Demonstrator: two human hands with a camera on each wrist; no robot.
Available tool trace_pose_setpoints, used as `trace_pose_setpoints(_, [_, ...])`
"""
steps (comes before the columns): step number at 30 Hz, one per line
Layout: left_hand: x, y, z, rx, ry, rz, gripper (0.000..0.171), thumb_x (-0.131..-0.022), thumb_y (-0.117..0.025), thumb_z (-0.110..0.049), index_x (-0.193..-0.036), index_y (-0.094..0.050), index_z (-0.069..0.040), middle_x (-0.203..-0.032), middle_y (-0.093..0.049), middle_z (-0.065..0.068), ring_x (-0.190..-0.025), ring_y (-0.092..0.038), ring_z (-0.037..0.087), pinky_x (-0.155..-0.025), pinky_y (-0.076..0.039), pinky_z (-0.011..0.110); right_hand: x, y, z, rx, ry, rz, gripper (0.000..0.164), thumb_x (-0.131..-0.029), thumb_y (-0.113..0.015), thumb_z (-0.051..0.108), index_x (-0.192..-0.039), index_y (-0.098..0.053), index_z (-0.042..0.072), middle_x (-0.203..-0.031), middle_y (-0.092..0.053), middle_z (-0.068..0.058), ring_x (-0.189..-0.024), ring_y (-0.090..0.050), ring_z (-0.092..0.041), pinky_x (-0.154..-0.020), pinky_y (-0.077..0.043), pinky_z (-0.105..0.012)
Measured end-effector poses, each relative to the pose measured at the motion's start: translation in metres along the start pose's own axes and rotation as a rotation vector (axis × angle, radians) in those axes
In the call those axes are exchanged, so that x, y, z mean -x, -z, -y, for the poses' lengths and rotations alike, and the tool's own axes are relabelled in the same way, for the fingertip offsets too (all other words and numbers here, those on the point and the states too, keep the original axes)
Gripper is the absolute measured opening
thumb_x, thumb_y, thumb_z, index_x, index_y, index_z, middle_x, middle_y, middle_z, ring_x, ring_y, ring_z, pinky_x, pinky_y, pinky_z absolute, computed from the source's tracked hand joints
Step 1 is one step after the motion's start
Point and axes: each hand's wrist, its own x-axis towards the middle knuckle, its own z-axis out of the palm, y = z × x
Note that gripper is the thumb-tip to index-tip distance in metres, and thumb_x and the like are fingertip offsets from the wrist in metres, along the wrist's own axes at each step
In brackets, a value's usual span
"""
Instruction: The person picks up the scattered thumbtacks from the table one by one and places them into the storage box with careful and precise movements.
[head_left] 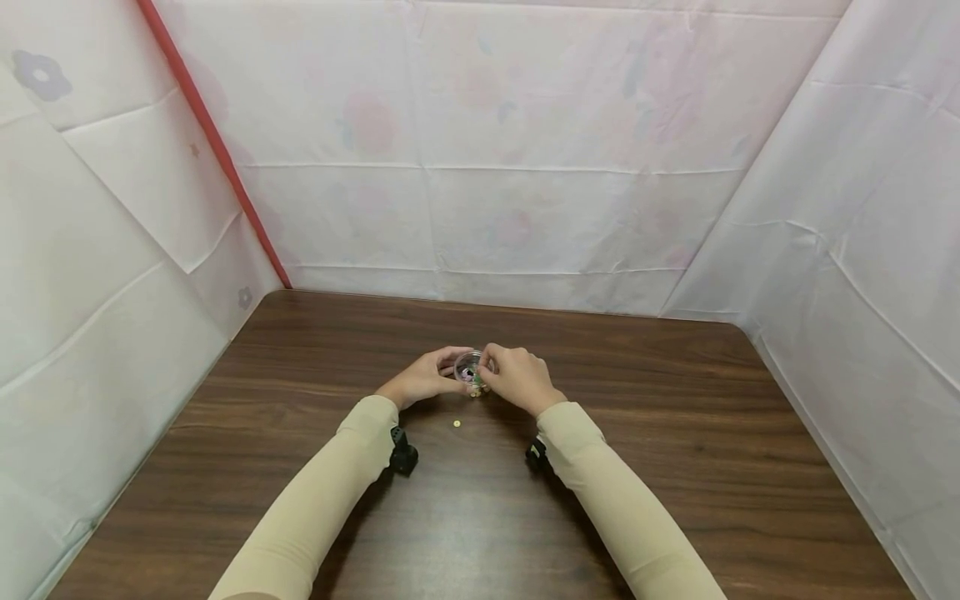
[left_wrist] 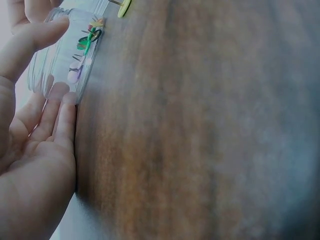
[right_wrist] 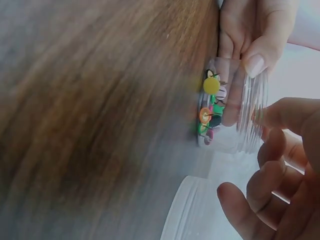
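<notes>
A clear plastic jar (head_left: 463,358) with a ridged neck stands on the wooden table, holding several colourful thumbtacks (right_wrist: 211,86) at its bottom. My left hand (head_left: 423,379) grips the jar from the left, its thumb on the near side and the other fingers around the far side. At the jar's mouth is my right hand (head_left: 520,379), index finger and thumb brought together over the rim. A small coloured bit, seemingly a thumbtack (right_wrist: 254,116), shows at those fingertips, blurred by the ridged plastic. The right hand's other fingers are curled.
One yellow thumbtack (head_left: 457,423) lies point-up on the table (head_left: 465,517), in front of the jar. A clear plastic ridged piece, like a lid (right_wrist: 181,215), lies near the jar in the right wrist view. Pale curtains (head_left: 480,167) surround the table.
</notes>
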Motion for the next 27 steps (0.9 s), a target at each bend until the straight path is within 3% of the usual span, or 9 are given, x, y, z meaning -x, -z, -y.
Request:
trace_pose_setpoints(5, [0.0, 0.001, -0.002, 0.015, 0.003, 0.009, 0.074, -0.088, -0.076, -0.003, -0.153, -0.041, -0.01, -0.156, -0.035, 0.018, -0.146, -0.028, 0.038, -0.116, -0.032, 0.051, -0.004, -0.002, -0.001, 0.022, -0.024, 0.019, 0.008, -0.1, -0.06, 0.03, -0.099, -0.066, 0.024, -0.055, -0.052, 0.01, -0.041, -0.04, -0.007, -0.037, -0.03, -0.022])
trace_pose_setpoints(15, [0.0, 0.002, 0.0, 0.011, -0.019, 0.005, 0.077, -0.087, -0.081, -0.012, -0.153, -0.043, -0.017, -0.156, -0.037, 0.012, -0.146, -0.03, 0.033, -0.116, -0.032, 0.048, -0.005, -0.002, 0.001, 0.009, -0.018, -0.013, 0.016, -0.101, -0.06, 0.033, -0.11, -0.069, 0.023, -0.058, -0.053, 0.01, -0.043, -0.043, -0.008, -0.04, -0.034, -0.025])
trace_pose_setpoints(23, [0.001, 0.002, 0.0, -0.017, -0.036, 0.004, 0.077, -0.086, -0.082, -0.016, -0.152, -0.043, -0.017, -0.154, -0.041, 0.01, -0.144, -0.035, 0.03, -0.115, -0.035, 0.046, 0.008, 0.001, 0.011, -0.106, 0.158, -0.088, 0.007, -0.101, -0.061, 0.022, -0.103, -0.066, 0.017, -0.059, -0.051, 0.011, -0.043, -0.041, -0.004, -0.039, -0.034, -0.02])
trace_pose_setpoints(27, [0.001, 0.003, 0.0, -0.021, -0.035, 0.01, 0.075, -0.089, -0.08, -0.014, -0.153, -0.041, -0.016, -0.153, -0.042, 0.011, -0.143, -0.036, 0.03, -0.113, -0.039, 0.045, 0.016, -0.002, 0.017, -0.111, 0.209, -0.103, 0.004, -0.1, -0.062, 0.021, -0.101, -0.065, 0.017, -0.059, -0.05, 0.012, -0.044, -0.039, -0.001, -0.041, -0.034, -0.018])
